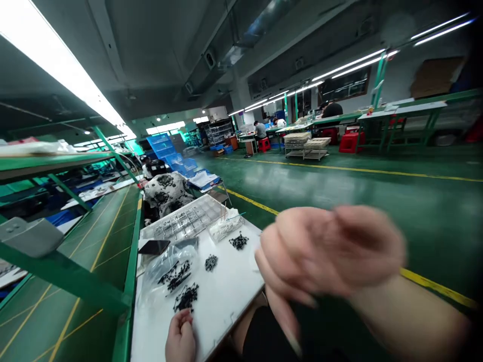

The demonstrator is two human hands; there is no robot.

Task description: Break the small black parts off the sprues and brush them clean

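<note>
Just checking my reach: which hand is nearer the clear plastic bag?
Left. Your left hand is at the nearest black pile, just this side of the clear plastic bag; your right hand is raised, blurred, well to the bag's right.

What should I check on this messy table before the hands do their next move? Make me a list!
1. Bare left hand beside the nearest pile of small black parts: ok.
2. Bare right hand down on the white flat table: not ok, it's raised.
3. Right hand's grip empty: cannot tell, it's blurred.
4. Little dark-grey pile apart from the farthest pile of small black parts: ok.
5. Crumpled clear plastic bag closed: cannot tell.
</note>
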